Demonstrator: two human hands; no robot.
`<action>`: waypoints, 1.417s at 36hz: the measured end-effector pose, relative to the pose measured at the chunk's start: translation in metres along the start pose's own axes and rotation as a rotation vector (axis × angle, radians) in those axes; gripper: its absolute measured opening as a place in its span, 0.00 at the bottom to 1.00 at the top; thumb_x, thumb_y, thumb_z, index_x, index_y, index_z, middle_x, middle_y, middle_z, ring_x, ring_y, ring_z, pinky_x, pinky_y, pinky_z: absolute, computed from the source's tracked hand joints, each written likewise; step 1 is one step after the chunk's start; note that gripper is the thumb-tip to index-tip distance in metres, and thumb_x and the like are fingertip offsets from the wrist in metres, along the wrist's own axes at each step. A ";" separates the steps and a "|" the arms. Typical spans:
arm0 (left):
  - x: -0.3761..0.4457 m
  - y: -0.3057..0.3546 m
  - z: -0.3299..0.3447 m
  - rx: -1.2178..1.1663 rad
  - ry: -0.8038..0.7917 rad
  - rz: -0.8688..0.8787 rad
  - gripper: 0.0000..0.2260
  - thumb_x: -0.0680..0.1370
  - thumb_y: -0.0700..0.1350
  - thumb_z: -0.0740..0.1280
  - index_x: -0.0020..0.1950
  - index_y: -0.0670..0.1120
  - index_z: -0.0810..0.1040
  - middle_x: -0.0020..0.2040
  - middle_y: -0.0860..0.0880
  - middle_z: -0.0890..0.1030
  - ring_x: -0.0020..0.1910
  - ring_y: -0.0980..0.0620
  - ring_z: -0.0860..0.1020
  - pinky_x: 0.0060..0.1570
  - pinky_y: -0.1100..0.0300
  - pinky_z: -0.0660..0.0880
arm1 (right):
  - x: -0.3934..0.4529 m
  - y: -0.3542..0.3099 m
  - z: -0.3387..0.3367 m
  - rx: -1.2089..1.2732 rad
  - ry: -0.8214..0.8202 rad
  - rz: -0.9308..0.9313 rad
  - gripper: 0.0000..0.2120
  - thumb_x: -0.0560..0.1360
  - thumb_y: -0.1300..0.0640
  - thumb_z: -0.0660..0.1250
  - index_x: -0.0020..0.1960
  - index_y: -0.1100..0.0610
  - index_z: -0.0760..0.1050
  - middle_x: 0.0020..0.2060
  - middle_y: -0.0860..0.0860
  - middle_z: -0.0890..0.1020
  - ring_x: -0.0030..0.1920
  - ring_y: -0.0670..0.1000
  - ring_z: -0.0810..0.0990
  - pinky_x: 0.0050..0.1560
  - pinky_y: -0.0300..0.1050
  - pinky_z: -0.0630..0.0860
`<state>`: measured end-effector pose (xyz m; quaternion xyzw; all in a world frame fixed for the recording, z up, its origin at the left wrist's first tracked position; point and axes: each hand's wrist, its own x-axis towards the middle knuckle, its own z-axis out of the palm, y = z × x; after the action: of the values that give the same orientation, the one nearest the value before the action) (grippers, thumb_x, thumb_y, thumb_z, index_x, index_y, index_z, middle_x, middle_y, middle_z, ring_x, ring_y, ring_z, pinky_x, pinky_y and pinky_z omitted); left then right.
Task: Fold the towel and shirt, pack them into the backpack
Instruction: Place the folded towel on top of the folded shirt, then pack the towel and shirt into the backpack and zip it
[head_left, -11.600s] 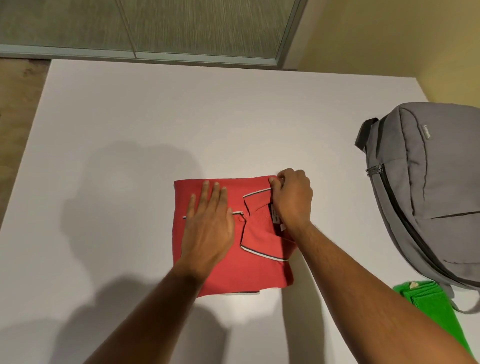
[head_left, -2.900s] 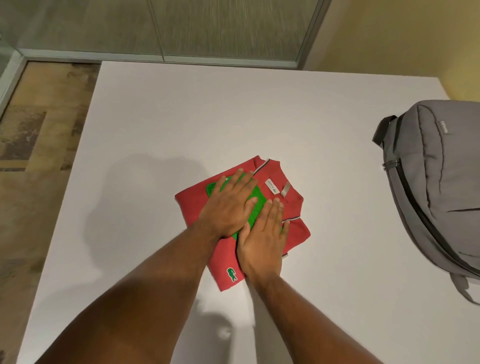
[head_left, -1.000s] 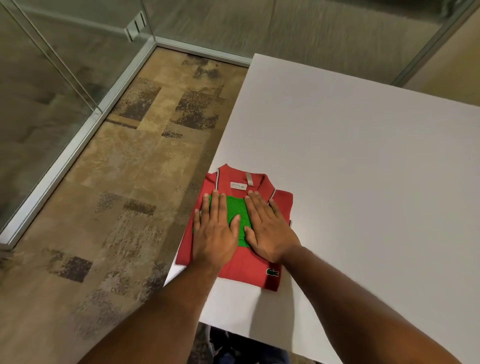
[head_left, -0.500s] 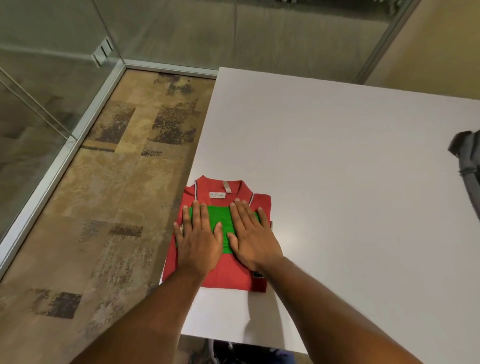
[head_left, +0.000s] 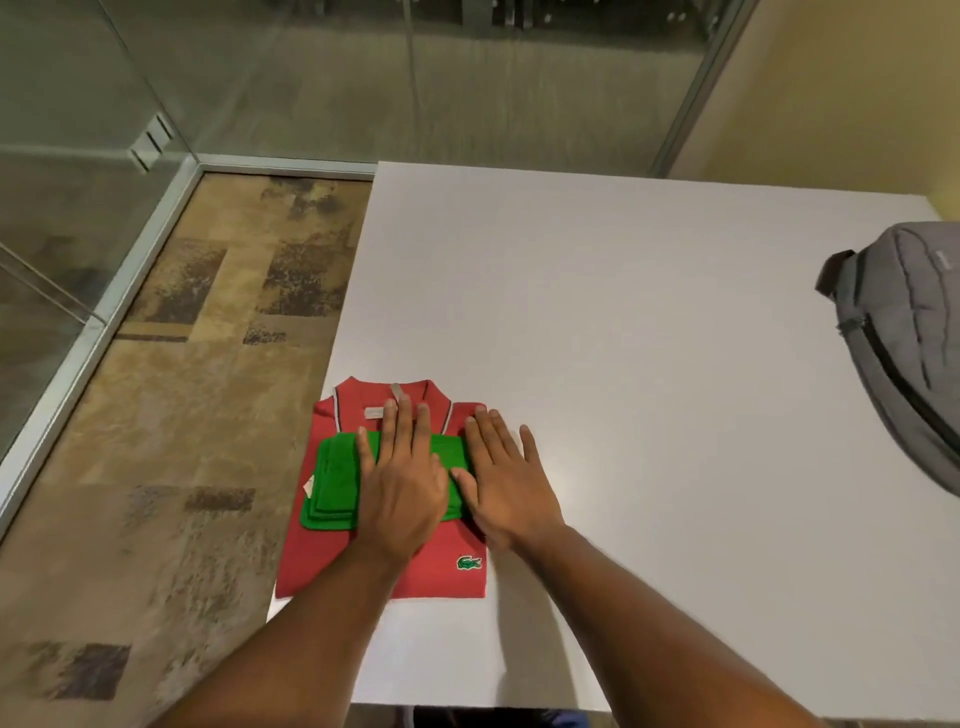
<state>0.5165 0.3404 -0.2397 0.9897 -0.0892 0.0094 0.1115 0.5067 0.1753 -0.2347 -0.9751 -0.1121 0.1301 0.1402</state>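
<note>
A folded red polo shirt (head_left: 332, 561) lies at the near left corner of the white table (head_left: 649, 364), its left part hanging past the table's edge. A folded green towel (head_left: 332, 480) sits on top of it. My left hand (head_left: 400, 483) lies flat on the towel, fingers straight and reaching the collar. My right hand (head_left: 506, 478) lies flat beside it, over the towel's right end and the shirt's right edge, fingers spread. The grey backpack (head_left: 904, 338) lies at the table's right side, far from both hands, cut off by the frame.
Brown patterned carpet (head_left: 171, 415) lies to the left of the table. Glass partition walls with metal frames (head_left: 93, 322) stand at the left and back. A yellow wall (head_left: 831, 88) is at the back right.
The view has swung right, showing more of the backpack. Both hands have shifted right on the stack, baring the towel's left half. The stack stays at the table's left corner.
</note>
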 end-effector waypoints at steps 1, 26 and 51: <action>0.002 0.005 0.002 0.008 -0.004 0.028 0.30 0.81 0.50 0.50 0.82 0.42 0.59 0.83 0.41 0.57 0.83 0.42 0.52 0.77 0.34 0.52 | -0.002 0.005 -0.001 0.010 0.004 0.012 0.34 0.86 0.37 0.40 0.85 0.54 0.43 0.84 0.50 0.43 0.83 0.50 0.39 0.82 0.56 0.36; 0.078 0.201 0.067 0.066 -0.172 0.283 0.29 0.84 0.52 0.46 0.81 0.39 0.61 0.81 0.39 0.60 0.81 0.39 0.57 0.76 0.35 0.59 | -0.068 0.203 -0.057 0.051 0.116 0.312 0.37 0.82 0.39 0.36 0.85 0.58 0.48 0.85 0.53 0.47 0.84 0.51 0.43 0.82 0.57 0.42; 0.134 0.455 0.107 -0.068 -0.263 0.634 0.34 0.81 0.57 0.36 0.84 0.41 0.51 0.84 0.42 0.51 0.83 0.44 0.48 0.79 0.43 0.45 | -0.165 0.432 -0.115 -0.034 0.239 0.696 0.31 0.87 0.43 0.41 0.85 0.55 0.43 0.84 0.51 0.43 0.84 0.50 0.40 0.82 0.57 0.40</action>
<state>0.5671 -0.1435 -0.2391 0.9012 -0.4062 -0.0870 0.1233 0.4626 -0.2992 -0.2224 -0.9653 0.2416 0.0534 0.0832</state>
